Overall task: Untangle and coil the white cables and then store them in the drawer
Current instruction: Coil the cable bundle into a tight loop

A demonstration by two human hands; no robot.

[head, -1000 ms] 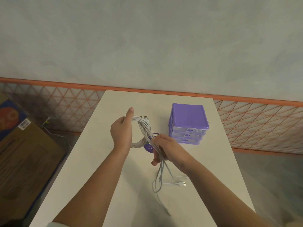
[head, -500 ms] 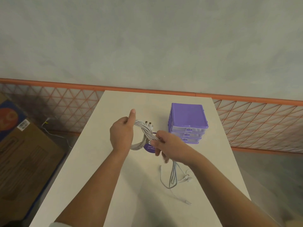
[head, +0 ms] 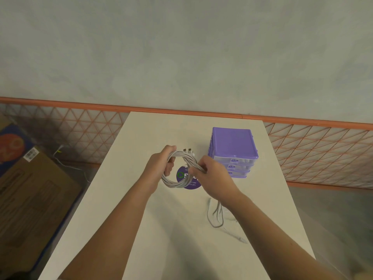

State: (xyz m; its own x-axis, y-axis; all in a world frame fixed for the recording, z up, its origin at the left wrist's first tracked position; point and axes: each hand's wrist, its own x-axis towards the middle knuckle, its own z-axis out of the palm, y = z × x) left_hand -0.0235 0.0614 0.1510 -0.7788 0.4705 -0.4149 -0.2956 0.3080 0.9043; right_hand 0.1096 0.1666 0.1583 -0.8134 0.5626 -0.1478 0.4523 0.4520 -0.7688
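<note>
White cables (head: 177, 179) coiled | left hand (head: 156, 171) grips loop | right hand (head: 212, 174) pinches strands

Premises appear to be a storage or back room. A plain white table (head: 181, 229) stands against a bare plastered wall (head: 181, 47). Left of the table, cardboard boxes (head: 30, 188) sit on the floor.
</note>
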